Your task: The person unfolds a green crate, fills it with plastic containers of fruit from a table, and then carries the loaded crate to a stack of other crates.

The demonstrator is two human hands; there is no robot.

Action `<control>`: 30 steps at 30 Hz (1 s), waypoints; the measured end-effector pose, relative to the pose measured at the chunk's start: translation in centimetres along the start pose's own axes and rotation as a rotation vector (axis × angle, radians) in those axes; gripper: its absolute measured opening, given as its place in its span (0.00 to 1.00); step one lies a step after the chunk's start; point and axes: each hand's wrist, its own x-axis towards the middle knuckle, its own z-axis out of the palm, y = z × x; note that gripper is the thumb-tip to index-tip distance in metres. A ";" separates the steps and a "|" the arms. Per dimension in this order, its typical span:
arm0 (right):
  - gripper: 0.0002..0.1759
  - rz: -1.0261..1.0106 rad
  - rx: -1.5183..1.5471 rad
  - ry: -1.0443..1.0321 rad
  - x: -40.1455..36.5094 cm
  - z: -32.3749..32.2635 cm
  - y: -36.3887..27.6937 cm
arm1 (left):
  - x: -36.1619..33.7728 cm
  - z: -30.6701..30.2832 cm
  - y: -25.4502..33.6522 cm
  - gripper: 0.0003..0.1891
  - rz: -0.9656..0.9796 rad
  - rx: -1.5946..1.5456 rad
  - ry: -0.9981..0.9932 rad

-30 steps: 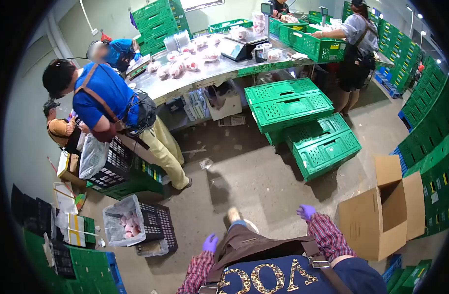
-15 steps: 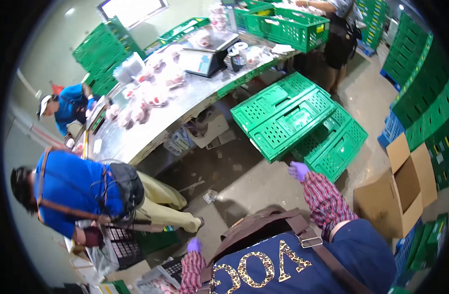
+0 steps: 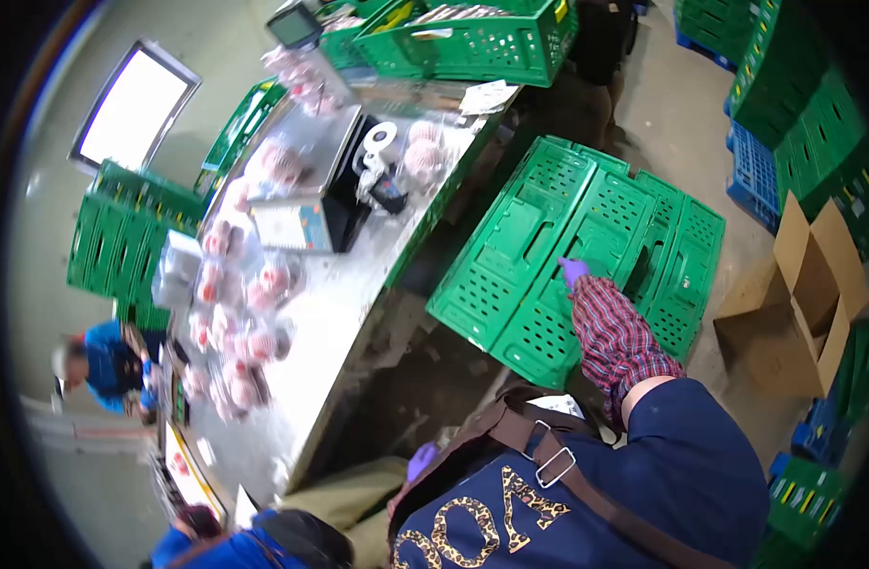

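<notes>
My right hand (image 3: 574, 273), in a purple glove below a plaid sleeve, is on the top of a folded green plastic crate (image 3: 520, 327). Its bunched fingers are at the slot near the crate's centre seam; the fingertips are partly hidden. Another green crate (image 3: 690, 266) shows beside and under it on the right. Low in the view, my left hand (image 3: 421, 462) is also gloved in purple. It is close to my brown apron strap, away from the crates, and its fingers cannot be made out.
A metal table (image 3: 349, 332) on the left carries netted, bagged produce (image 3: 254, 346), a scale (image 3: 297, 226) and a tape roll (image 3: 380, 137). An open cardboard box (image 3: 771, 346) stands right. Green crates (image 3: 823, 142) are stacked behind it. Co-workers in blue (image 3: 112, 365) are at the left.
The view has turned and come nearer the table and crates. My right hand has gone from the crates' near edge onto the top crate's slot. The nearer co-worker has shifted lower in view.
</notes>
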 end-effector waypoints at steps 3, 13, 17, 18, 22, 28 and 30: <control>0.30 -0.035 -0.017 0.179 6.5 3.4 1.0 | 5.4 -2.3 -2.0 0.15 0.462 0.590 -0.069; 0.40 -0.031 0.051 0.224 -0.6 -0.9 -6.5 | 20.9 1.4 31.7 0.17 0.509 0.212 -0.171; 0.41 -0.210 -0.018 0.411 -9.8 -6.8 -10.3 | 26.5 8.5 38.5 0.19 1.134 0.647 -0.355; 0.41 -0.281 -0.109 0.530 -11.0 -8.1 -10.2 | 27.5 10.5 39.3 0.17 1.236 0.806 -0.444; 0.37 -0.605 -0.929 0.925 -17.7 -13.1 -14.2 | 33.2 16.0 38.4 0.15 1.475 1.387 -0.752; 0.19 -0.310 -1.486 0.115 -13.4 -14.5 -13.6 | 31.8 18.0 40.2 0.20 1.438 1.799 -0.828; 0.14 -0.063 -1.402 -0.089 -10.2 -14.2 -16.8 | 33.2 16.7 38.9 0.19 1.145 1.750 -0.881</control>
